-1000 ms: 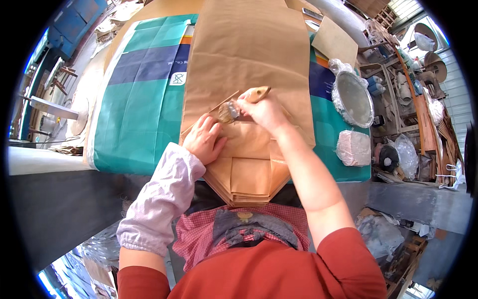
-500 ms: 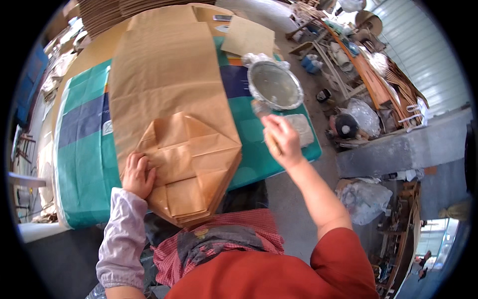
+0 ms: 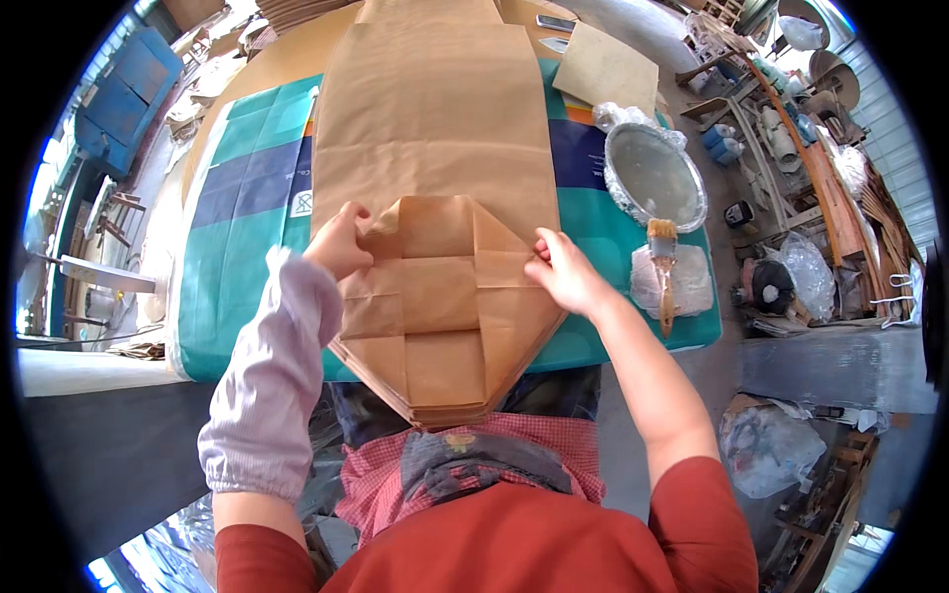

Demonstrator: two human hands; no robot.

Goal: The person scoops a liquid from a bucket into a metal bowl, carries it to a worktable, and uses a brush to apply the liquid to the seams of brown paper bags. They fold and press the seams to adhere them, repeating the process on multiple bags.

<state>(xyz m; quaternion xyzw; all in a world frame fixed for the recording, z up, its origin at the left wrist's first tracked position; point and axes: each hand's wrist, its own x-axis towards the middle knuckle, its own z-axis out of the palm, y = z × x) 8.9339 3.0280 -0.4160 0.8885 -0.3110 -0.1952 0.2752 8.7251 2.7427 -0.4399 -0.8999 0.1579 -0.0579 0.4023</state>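
In front of me lies a stack of brown paper bags [image 3: 440,109], with the near end of the top one folded into a pointed, many-sided bottom. At the left side of this folded bottom, my left hand [image 3: 341,242] curls its finger and thumb around the paper's edge. My right hand [image 3: 571,275] pinches the right edge of the same fold between thumb and fingers. A flat brush [image 3: 663,272] with a wooden handle rests on a pale block [image 3: 692,282] to the right, out of my hand.
A plastic-lined bowl [image 3: 652,173] of cloudy liquid stands beyond the brush. Behind it lie a beige board [image 3: 606,67] and a phone [image 3: 557,23]. A green and blue sheet [image 3: 242,217] covers the table. Clutter and a wooden plank [image 3: 825,168] fill the right side.
My right hand has put the brush down on the pale block and come over to the bag's right edge. The left hand has moved up along the fold's left side.
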